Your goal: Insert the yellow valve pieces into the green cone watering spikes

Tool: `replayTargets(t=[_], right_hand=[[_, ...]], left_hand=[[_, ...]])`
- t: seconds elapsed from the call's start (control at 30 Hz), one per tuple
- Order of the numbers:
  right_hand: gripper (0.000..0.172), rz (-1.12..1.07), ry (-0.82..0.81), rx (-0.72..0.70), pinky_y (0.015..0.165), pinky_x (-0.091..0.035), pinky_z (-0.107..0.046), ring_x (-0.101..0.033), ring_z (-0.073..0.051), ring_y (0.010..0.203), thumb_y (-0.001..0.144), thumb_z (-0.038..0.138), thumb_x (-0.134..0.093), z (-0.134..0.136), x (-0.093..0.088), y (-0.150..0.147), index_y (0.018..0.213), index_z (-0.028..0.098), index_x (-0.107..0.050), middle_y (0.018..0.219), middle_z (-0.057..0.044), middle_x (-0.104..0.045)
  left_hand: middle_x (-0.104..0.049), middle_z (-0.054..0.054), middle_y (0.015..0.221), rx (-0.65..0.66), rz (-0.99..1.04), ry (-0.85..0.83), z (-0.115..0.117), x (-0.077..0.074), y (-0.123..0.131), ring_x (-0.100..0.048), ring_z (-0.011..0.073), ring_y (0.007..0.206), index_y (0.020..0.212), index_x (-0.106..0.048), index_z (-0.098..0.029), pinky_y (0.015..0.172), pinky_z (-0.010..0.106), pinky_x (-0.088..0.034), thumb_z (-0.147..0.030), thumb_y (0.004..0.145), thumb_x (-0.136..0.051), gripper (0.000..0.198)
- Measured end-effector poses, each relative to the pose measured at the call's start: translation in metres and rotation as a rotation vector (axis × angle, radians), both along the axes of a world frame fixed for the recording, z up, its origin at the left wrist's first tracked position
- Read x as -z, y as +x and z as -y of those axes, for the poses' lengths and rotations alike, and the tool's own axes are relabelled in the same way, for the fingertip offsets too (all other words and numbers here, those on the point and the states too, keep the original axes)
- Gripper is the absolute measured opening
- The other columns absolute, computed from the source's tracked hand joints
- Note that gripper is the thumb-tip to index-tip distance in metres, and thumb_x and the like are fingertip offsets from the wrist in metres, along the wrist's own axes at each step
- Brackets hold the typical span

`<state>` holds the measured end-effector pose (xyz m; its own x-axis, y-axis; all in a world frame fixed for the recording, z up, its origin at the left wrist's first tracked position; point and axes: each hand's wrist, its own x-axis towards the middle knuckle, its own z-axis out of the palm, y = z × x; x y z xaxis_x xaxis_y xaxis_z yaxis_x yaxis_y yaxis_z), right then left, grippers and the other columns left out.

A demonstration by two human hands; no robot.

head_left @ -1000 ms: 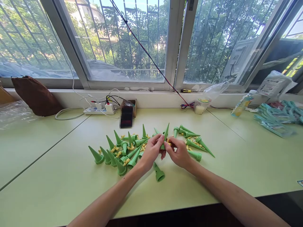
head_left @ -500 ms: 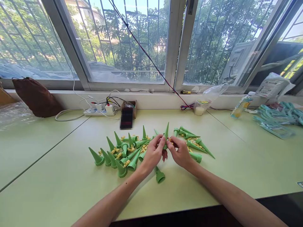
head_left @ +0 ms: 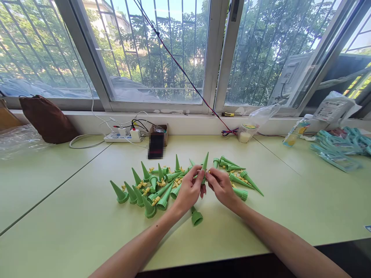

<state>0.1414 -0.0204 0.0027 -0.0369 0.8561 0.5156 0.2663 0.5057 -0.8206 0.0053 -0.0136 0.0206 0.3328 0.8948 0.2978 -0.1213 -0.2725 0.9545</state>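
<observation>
My left hand (head_left: 189, 189) is closed around a green cone (head_left: 205, 161), whose tip points up. My right hand (head_left: 222, 186) meets it from the right, its fingers pinched against the cone's side around a small yellow piece (head_left: 209, 172), mostly hidden by the fingertips. To the left of my hands, several green cones stand upright, one of them the leftmost cone (head_left: 118, 192), with others lying among small yellow pieces (head_left: 155, 200). More cones lie to the right, including a long one (head_left: 251, 182). Below my hands lies a single cone (head_left: 196, 217), its open end toward me.
Along the window wall are a brown bag (head_left: 46, 119), a power strip (head_left: 122, 138), a small box (head_left: 161, 133) with a dark blurred object (head_left: 155, 146), a jar (head_left: 246, 132), a bottle (head_left: 297, 130) and teal plastic items (head_left: 337, 154). The table's front edge is near my forearms.
The fingers of my right hand have drawn in closer to the cone, and less of the yellow piece shows. The cone leans slightly more to the right. The whole view has shifted a little.
</observation>
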Motion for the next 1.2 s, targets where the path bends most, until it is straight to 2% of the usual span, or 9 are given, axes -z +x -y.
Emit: replayTargets(t=[0.23,0.4,0.53,0.8,0.9,1.03,1.2], right_hand=[[0.036,0.002,0.000,-0.009,0.047,-0.027,-0.024,-0.033,-0.009,0.047,0.096,0.038,-0.048,0.000,-0.001,-0.002,0.065,0.021,-0.039,0.053,0.007,-0.035],[0.038,0.049,0.001,0.045,0.048,-0.027,-0.024,-0.033,-0.009,0.048,0.097,0.039,-0.044,-0.002,-0.003,0.000,0.064,0.020,-0.039,0.053,0.006,-0.037],[0.039,0.073,-0.013,0.094,0.048,-0.026,-0.025,-0.032,-0.010,0.048,0.098,0.041,-0.041,-0.007,0.000,0.002,0.064,0.020,-0.040,0.053,0.006,-0.037],[0.041,0.083,-0.011,0.290,0.051,-0.027,-0.026,-0.033,-0.011,0.051,0.099,0.042,-0.039,-0.011,-0.003,0.005,0.064,0.021,-0.040,0.055,0.005,-0.038],[0.039,0.067,-0.025,0.330,0.051,-0.028,-0.026,-0.034,-0.012,0.050,0.100,0.040,-0.037,-0.011,-0.004,0.006,0.066,0.021,-0.041,0.055,0.005,-0.041],[0.038,0.032,-0.024,0.370,0.051,-0.029,-0.026,-0.037,-0.012,0.049,0.100,0.040,-0.037,-0.011,-0.004,0.007,0.067,0.021,-0.043,0.056,0.004,-0.044],[0.035,0.018,-0.025,0.372,0.050,-0.030,-0.026,-0.039,-0.013,0.049,0.099,0.040,-0.037,-0.012,-0.003,0.008,0.072,0.021,-0.048,0.056,0.004,-0.044]], left_hand=[[-0.048,-0.006,0.066,-0.023,-0.054,0.033,-0.001,0.003,0.000,-0.048,0.0055,0.042,0.094,-0.049,-0.020,0.038,0.018,-0.040,-0.047,0.094,-0.046,0.027],[-0.059,-0.002,0.079,-0.108,-0.240,0.113,-0.001,0.001,-0.002,-0.055,0.0072,0.048,0.100,-0.053,-0.020,0.045,0.020,-0.045,-0.045,0.095,-0.045,0.026],[-0.064,0.001,0.085,-0.189,-0.406,0.208,0.000,-0.002,-0.004,-0.054,0.0075,0.051,0.101,-0.058,-0.018,0.050,0.022,-0.044,-0.037,0.094,-0.047,0.024],[-0.059,0.000,0.071,-0.274,-0.626,0.399,0.000,0.006,-0.001,-0.051,0.0116,0.058,0.079,-0.064,-0.017,0.057,0.024,-0.039,-0.031,0.087,-0.057,0.018],[-0.064,0.001,0.072,-0.276,-0.641,0.395,-0.001,0.010,-0.002,-0.054,0.0127,0.060,0.081,-0.065,-0.018,0.059,0.025,-0.040,-0.030,0.085,-0.060,0.014],[-0.072,0.001,0.088,-0.269,-0.608,0.330,-0.001,0.013,-0.004,-0.060,0.0134,0.063,0.097,-0.066,-0.021,0.063,0.025,-0.044,-0.026,0.083,-0.062,0.015],[-0.074,0.003,0.094,-0.235,-0.730,0.277,-0.002,0.013,-0.005,-0.067,0.0199,0.081,0.099,-0.065,-0.023,0.071,0.028,-0.046,-0.020,0.083,-0.060,0.017]])
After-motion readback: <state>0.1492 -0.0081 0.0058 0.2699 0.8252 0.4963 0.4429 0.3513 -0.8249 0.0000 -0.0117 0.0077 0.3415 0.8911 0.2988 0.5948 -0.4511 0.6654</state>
